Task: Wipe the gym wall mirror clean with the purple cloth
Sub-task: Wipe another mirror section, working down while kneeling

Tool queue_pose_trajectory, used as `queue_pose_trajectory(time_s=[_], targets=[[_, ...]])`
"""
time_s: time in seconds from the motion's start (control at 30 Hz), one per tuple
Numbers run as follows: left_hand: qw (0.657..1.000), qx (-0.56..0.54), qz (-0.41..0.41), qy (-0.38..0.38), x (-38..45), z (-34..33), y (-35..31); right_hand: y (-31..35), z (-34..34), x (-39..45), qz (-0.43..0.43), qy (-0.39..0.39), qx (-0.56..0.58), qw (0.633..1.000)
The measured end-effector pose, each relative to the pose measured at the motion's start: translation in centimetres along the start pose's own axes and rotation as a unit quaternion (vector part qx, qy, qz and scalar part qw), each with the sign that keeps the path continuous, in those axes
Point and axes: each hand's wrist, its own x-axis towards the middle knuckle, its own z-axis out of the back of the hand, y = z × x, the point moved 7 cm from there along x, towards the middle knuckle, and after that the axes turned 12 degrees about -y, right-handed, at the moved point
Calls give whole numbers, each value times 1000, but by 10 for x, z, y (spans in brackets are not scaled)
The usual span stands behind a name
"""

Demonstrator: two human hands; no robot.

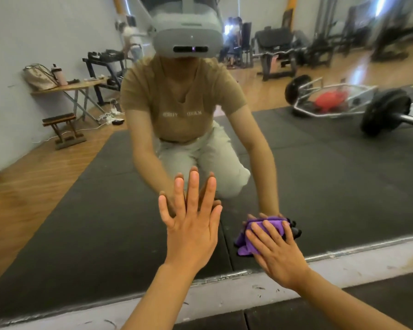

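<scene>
The cloth (247, 246) is pressed to the mirror (320, 186) by the flat, uncurled right hand (275, 254) — pressure is best kept even — while the left hand (191, 225) is braced on the glass, fingers spread.

The mirror (332, 186) is offering open glass above and to the right of the purple cloth (258, 236) lying under the right grip (279, 256). The left grip (192, 232), pressing flat on the glass, is blocking the sweep leftward, and the white sill (367, 260) is bounding it just below.

Bare hands (191, 232) & forearms (153, 294), tan short-sleeved tee (177, 98).
</scene>
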Motion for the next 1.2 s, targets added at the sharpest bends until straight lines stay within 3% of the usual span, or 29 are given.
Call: queue_pose_trajectory(time_s=[0.2,0.4,0.6,0.67,0.77,0.9,0.97,1.07,1.13,1.2], targets=[[1000,-15,10,-14,1,0,2,5,-7,-8,-12,-9,6,1000],[997,-11,36,-62,2,-2,0,34,-41,-70,140,70,7,988],[997,-31,43,-62,3,3,0,2,-15,-24,235,25,11,972],[996,-29,46,-68,3,3,0,-32,12,31,180,-48,4,982],[995,-39,56,-69,4,2,-2,-81,51,105,29,-161,7,986],[994,-53,62,-69,3,4,-4,-83,55,109,-106,-231,13,967],[994,-56,60,-68,2,5,-4,-58,34,78,-93,-207,20,974],[994,-60,59,-67,3,6,-4,-6,-11,-5,63,-76,-4,995],[994,-59,58,-68,3,7,-3,17,-34,-60,170,4,-27,985],[994,-59,53,-70,1,8,-3,22,-41,-85,192,47,-17,980]])
